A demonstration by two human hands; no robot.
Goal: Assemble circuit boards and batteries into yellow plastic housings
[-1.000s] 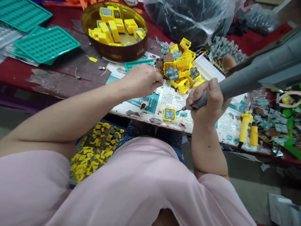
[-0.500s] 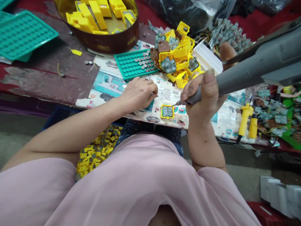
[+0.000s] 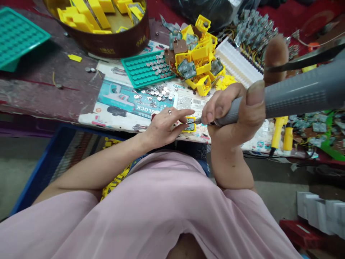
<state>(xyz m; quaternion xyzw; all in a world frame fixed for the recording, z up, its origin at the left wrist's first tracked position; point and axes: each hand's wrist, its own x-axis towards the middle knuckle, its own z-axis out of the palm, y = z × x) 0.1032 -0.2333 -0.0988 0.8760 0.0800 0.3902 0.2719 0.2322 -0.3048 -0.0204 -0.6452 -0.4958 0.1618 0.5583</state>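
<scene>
My right hand is wrapped round a grey electric screwdriver, which is tilted with its thin bit pointing left. A dark metal strip runs along the tool beneath one finger. The bit reaches over a small yellow case with a grey-green circuit board inside, lying on the printed sheet. My left hand, with a ring on it, is at the case's left side. Its fingertips are drawn together by the bit's tip; whatever is between them is too small to make out, and they partly cover the case.
Silver button cells lie loose behind my left hand, near a teal tray. Behind are a heap of yellow cases and a round brown tin. A yellow-handled tool lies right. A blue crate is below left.
My left hand has moved right and toward me to the small yellow case, uncovering the button cells. The screwdriver's bit has come over the case. The whole view has shifted slightly.
</scene>
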